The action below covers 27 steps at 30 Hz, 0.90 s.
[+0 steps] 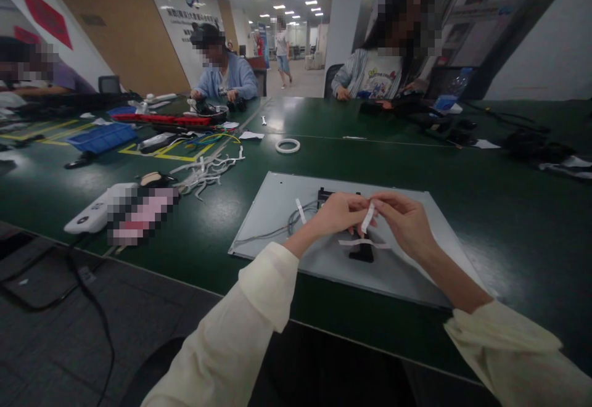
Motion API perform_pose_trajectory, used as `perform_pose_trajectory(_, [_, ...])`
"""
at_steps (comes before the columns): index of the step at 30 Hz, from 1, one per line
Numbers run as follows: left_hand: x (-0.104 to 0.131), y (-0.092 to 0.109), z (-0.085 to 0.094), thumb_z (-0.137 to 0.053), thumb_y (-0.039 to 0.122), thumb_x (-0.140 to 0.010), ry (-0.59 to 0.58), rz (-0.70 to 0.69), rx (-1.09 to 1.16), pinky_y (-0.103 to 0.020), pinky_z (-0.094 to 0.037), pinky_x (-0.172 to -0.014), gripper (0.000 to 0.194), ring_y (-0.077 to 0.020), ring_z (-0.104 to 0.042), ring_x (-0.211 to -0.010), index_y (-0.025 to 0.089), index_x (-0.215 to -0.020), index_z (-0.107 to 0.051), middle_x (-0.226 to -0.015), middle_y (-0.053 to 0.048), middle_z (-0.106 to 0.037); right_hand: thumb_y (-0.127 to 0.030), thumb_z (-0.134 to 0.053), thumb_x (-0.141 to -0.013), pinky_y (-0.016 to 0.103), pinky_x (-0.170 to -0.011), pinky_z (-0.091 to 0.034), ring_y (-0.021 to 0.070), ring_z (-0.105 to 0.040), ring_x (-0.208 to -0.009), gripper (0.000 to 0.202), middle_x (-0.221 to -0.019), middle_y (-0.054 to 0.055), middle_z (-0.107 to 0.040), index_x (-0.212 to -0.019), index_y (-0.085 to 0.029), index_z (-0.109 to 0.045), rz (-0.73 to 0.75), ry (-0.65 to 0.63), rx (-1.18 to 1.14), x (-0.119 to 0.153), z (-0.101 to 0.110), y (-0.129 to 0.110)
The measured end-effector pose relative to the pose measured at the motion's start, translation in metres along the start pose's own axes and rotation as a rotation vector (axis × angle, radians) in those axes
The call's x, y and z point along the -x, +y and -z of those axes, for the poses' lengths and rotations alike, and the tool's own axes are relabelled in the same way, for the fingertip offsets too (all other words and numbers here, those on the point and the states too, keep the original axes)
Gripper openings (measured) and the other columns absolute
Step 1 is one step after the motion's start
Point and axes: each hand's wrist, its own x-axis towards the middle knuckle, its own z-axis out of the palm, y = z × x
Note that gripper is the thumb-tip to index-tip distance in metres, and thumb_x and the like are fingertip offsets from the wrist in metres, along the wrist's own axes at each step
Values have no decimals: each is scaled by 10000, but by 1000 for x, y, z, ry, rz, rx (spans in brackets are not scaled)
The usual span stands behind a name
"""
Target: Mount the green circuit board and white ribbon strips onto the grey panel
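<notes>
My left hand [340, 213] and my right hand [407, 219] meet above a light grey panel [271, 200] lying on the table. Their fingertips are pinched together around a short white strip [369, 218], which hangs down between them. Below the fingers is a black bracket-like part [362, 253], partly hidden by my hands. Another white strip [349, 243] lies across this part. A grey cable [292, 225] curls to the left of my left hand, with one more white strip [301, 211] across it.
Left of the panel lie loose white strips [203, 174], a white device [99, 209] and a pixelated pink object [143, 216]. A white ring [287, 146] sits beyond the panel, and a blue tray [102, 138] farther left. Co-workers [235, 74] sit across the green table [319, 120].
</notes>
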Motion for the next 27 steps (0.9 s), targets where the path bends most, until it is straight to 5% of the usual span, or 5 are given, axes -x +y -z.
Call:
perform_pose_trajectory(10, [1,2,-2,-614,378,-760,11,-86,-98,-192,-404,-503,358,-48,-526,-488,155,-1036,-567,-842,-10,-609,-335,-754,-622,264,-701,-510,144,-598,-752,258,-832,28,-639,-828,-207,-667,9,172,26,-4,1,0])
perform_pose_trajectory(15, [-2,1,-1,-498,420,-834,158,-61,-132,-186,-401,-505,295,-52,-512,-465,145,-910,-571,-702,16,-599,-290,-747,-645,288,-719,-519,151,-600,-759,404,-818,11,-627,-1023,-240,-611,111,144,91,1,-6,-8])
perform_pose_trajectory(21, [-3,1,1,-467,361,-854,307,-73,-168,-175,-414,-499,211,-65,-531,-476,170,-896,-545,-671,33,-584,-304,-734,-675,329,-763,-521,179,-611,-804,364,-861,30,-638,-1014,-248,-612,143,113,174,8,-11,-13])
perform_pose_trajectory(27, [-1,2,3,-420,279,-884,427,-180,-561,-209,-450,-678,204,-115,-590,-714,184,-938,-592,-801,-12,-623,-337,-712,-695,347,-774,-513,205,-603,-884,323,-960,59,-638,-978,-216,-615,111,84,190,8,-10,-3])
